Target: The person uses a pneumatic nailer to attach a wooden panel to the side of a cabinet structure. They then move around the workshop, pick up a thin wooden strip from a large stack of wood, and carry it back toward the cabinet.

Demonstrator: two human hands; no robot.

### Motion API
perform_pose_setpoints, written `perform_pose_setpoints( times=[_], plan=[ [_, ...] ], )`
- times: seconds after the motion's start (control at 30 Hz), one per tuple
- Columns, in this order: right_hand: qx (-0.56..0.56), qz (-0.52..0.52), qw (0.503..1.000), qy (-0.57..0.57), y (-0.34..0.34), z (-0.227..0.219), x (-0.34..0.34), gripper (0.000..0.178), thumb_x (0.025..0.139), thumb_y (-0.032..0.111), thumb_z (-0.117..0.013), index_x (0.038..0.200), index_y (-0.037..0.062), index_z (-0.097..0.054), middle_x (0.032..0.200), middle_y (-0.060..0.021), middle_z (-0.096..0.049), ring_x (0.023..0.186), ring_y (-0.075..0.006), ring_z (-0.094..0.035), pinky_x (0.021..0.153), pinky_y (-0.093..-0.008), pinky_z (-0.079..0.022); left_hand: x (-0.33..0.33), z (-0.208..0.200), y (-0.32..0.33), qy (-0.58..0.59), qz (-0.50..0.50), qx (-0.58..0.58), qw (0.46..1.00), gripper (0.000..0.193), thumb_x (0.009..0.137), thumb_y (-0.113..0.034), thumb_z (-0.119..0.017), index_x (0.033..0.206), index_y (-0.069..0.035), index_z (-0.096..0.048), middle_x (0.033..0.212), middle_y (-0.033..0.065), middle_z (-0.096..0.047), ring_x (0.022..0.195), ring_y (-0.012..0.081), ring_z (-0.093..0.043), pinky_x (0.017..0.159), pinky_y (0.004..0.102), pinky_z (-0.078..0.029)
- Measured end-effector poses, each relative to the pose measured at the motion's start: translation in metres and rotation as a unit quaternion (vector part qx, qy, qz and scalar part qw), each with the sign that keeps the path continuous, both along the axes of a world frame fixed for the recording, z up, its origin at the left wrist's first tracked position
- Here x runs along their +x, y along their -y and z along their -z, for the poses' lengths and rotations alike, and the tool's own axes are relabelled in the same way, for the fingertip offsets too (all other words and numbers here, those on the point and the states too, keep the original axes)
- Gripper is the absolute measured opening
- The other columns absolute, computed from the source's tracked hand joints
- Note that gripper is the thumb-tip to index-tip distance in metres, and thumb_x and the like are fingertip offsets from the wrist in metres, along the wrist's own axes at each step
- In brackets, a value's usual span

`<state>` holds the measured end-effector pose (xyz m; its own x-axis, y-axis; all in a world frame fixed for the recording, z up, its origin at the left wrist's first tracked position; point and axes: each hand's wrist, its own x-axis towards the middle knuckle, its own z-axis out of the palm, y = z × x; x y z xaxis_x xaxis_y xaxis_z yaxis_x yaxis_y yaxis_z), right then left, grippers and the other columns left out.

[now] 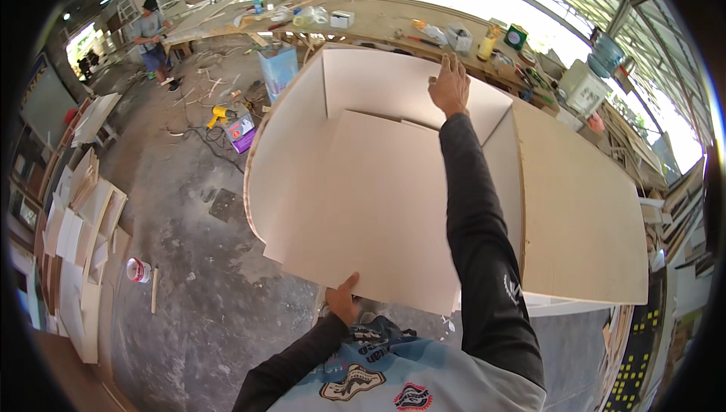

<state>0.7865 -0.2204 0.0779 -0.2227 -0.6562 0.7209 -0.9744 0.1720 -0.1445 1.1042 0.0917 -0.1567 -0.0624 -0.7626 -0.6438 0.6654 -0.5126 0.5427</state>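
A large box-like wooden cabinet carcass, pale inside, stands in front of me with a curved left side (261, 147) and a far wall (378, 79). A loose flat white panel (370, 208) lies tilted inside it, its near end jutting out toward my body. My left hand (344, 302) grips that near edge, thumb on top and fingers hidden underneath. Stretched forward, my right hand (451, 88) rests at the top of the far wall with its fingers extended. To the right, a bare plywood face (578, 208) adjoins the opening.
Behind the carcass runs a long workbench (378, 34) with a yellow bottle (488, 43), a green can (515, 36) and tools. A yellow heat gun or drill (220, 116) sits on a box at left. Stacked board pieces (83, 238) line the left. A person (151, 38) stands far left.
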Motion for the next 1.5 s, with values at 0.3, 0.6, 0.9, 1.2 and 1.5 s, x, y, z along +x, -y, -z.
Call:
perform_pose_setpoints(
  times=[0.3,0.6,0.9,1.2,1.5],
  plan=[
    [0.030,0.027,0.996,-0.077,-0.003,0.011,0.012,0.025,0.075,0.013,-0.058,0.098,0.0108,-0.068,0.099,-0.0085,-0.061,0.100,-0.0269,-0.054,0.088,-0.0447,-0.037,-0.002,-0.011,-0.001,0.022,-0.049,-0.013,0.998,0.040,0.078,-0.002,-0.068,0.115,-0.007,-0.051,0.106,0.0084,-0.060,0.094,0.0239,-0.062,0.074,0.0404,-0.054],
    [0.140,-0.085,0.986,0.015,-0.173,0.140,0.097,0.015,0.078,0.014,-0.061,0.090,0.0145,-0.069,0.097,-0.0053,-0.060,0.100,-0.0267,-0.052,0.084,-0.0451,-0.037,-0.008,0.004,-0.001,-0.050,-0.108,0.040,0.992,0.042,0.077,-0.004,-0.069,0.115,-0.004,-0.051,0.106,0.0087,-0.059,0.093,0.0233,-0.061,0.078,0.0338,-0.052],
    [0.294,-0.219,0.910,0.191,-0.252,0.165,0.113,0.030,0.072,0.023,-0.071,0.098,0.0075,-0.065,0.097,-0.0081,-0.060,0.101,-0.0262,-0.053,0.086,-0.0432,-0.039,-0.021,-0.012,-0.006,0.002,-0.101,-0.057,0.993,0.042,0.078,0.005,-0.066,0.117,0.000,-0.050,0.112,0.0114,-0.058,0.099,0.0248,-0.060,0.083,0.0355,-0.052],
    [0.223,-0.151,0.945,0.184,-0.213,0.140,0.075,0.074,0.063,0.040,-0.080,0.123,0.0043,-0.056,0.123,-0.0180,-0.053,0.119,-0.0341,-0.045,0.095,-0.0457,-0.039,0.025,-0.007,-0.087,0.006,-0.128,-0.096,0.987,0.043,0.079,0.006,-0.066,0.119,0.002,-0.049,0.113,0.0127,-0.058,0.101,0.0264,-0.059,0.087,0.0363,-0.051],
    [0.420,-0.122,0.893,0.109,-0.130,0.149,0.053,0.141,0.030,0.061,-0.085,0.145,0.0068,-0.024,0.141,-0.0249,-0.032,0.135,-0.0387,-0.026,0.108,-0.0521,-0.025,0.046,-0.001,-0.153,0.055,-0.163,-0.078,0.982,0.040,0.081,0.001,-0.066,0.118,0.002,-0.049,0.112,0.0113,-0.059,0.102,0.0255,-0.059,0.087,0.0360,-0.050]
  ],
)
